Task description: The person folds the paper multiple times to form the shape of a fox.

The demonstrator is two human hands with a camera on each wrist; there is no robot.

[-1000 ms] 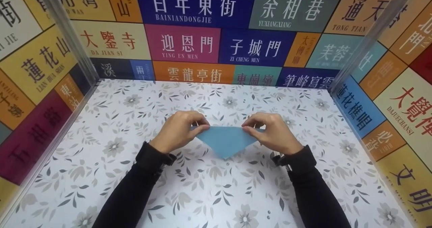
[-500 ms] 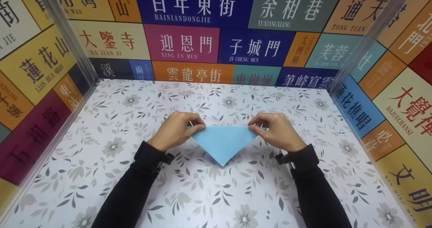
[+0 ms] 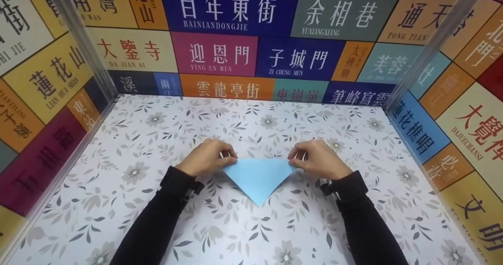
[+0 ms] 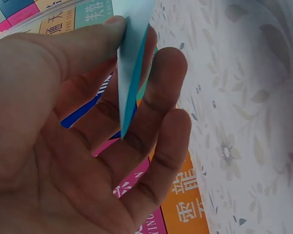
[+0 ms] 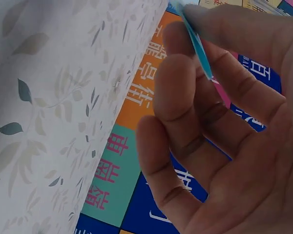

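Nearer the person and lower in the head view than half a second ago, the blue paper triangle (image 3: 259, 180) has come down together with both hands, its long edge level across the far side. Its point faces the person, between the hands and over the tabletop (image 3: 235, 233); whether that tip touches the surface cannot be told. By its look this is thin folded paper: nearly weightless, flat and crisp while stretched, easily creased or torn if tugged, smooth enough to slide under a loose touch. Its best hold is likely at the two far corners, with light, even tension along the long edge. From each side a black sleeve, left (image 3: 145, 227) and right (image 3: 371, 229), slants inward from the near edge to a dark wrist band, left (image 3: 177, 182) and right (image 3: 347, 188). Beyond these, the left hand (image 3: 205, 159) and right hand (image 3: 321, 161) mirror each other, wrists arched, each pinching its own corner of the sheet with the thumb on the near face and the fingers behind, the lower ones loosely bent and spread. Farthest off stands a wall of place-name panels (image 3: 214, 55).
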